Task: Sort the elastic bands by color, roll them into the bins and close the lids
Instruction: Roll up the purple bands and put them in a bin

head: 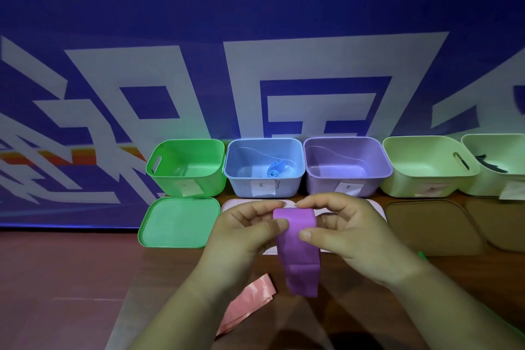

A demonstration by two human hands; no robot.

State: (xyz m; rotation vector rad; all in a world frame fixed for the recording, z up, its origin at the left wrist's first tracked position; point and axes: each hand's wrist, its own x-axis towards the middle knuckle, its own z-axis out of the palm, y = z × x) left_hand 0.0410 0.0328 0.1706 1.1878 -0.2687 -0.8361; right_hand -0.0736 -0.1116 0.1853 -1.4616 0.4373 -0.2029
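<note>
I pinch the purple elastic band [297, 247] at its top in both my left hand [244, 231] and right hand [345, 229], its length hanging toward me, the purple bin [348, 166] straight ahead.

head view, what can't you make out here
Label on the blue bin: writing too small and blurred.
Pink lid: mostly hidden behind the left hand and right hand gripping the purple band.
Rightmost bin: cut off by the right edge; dark thing inside unclear.
</note>
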